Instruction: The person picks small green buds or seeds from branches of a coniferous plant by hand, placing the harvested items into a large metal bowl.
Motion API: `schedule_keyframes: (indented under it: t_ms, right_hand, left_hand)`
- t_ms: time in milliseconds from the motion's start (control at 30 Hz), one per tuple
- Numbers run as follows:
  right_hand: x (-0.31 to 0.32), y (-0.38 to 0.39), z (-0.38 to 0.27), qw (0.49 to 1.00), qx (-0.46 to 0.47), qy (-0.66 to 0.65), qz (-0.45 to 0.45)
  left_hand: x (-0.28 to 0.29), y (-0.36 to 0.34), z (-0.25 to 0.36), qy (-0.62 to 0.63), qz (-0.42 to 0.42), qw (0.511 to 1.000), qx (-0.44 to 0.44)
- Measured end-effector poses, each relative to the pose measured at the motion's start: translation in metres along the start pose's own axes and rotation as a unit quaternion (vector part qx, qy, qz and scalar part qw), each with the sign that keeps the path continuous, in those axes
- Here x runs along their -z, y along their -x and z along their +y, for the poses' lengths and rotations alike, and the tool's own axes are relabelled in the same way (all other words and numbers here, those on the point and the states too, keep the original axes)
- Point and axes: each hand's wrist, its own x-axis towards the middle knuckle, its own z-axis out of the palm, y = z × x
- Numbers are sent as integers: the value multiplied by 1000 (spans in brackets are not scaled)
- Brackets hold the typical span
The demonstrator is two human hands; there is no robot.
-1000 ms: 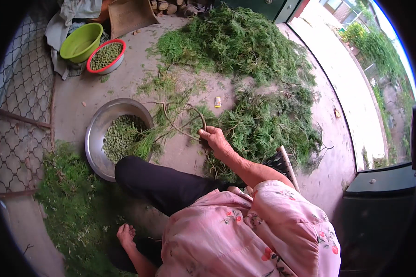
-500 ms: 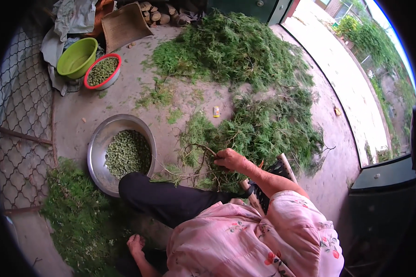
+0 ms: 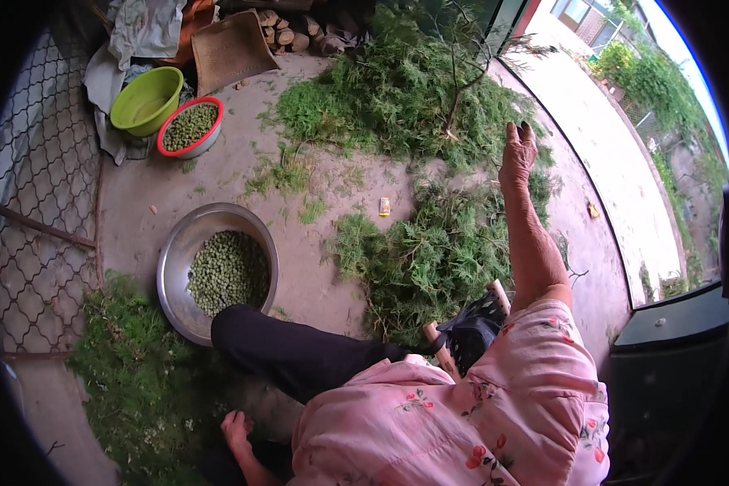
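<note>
the wide, round, silver metal bowl (image 3: 170, 279) stood on the grey concrete floor (image 3: 320, 267), and small, roundish, pale green seed cones (image 3: 228, 271) covered much of its bottom. a knee in black trousers (image 3: 300, 344) hid part of the rim at the lower right. farther off, a round, whitish plastic basin with a red rim (image 3: 215, 136) also held small green cones (image 3: 190, 127), filling most of the opening. just beside it, on the left, was a deep, lime-green plastic basin (image 3: 150, 101). a tan, woven, scoop-shaped basket (image 3: 231, 53) leaned behind them, near cut firewood logs (image 3: 283, 36).

the right hand (image 3: 518, 142) was stretched far out, its fingers extended and somewhat parted, with nothing in its grip. left of its fingertips and apart from them, a brown, forked, woody branch (image 3: 460, 95) showed against the large pile of feathery green foliage (image 3: 397, 89); whether it rested there could not be told. the left hand (image 3: 236, 429) was low, fingers loosely curled, beside a darker green heap of sprigs (image 3: 142, 364); whether it had hold of anything could not be told.
</note>
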Motion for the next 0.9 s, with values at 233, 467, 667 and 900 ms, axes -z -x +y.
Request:
schedule_keyframes:
  t_ms: [233, 467, 667, 900]
  right_hand:
    - [-35, 112, -2, 956, -145, -185, -177]
    - [-54, 260, 20, 883, -243, -55, -398]
    - [-70, 308, -24, 811, -298, -66, -498]
    - [-88, 317, -66, 774, -305, -111, -543]
  left_hand:
    - [2, -5, -7, -8, -9, 1000, -1]
    - [2, 8, -3, 2, -13, 1000, -9]
    - [4, 14, -4, -16, -10, 1000, -12]
    - [2, 15, -5, -40, -11, 998, -47]
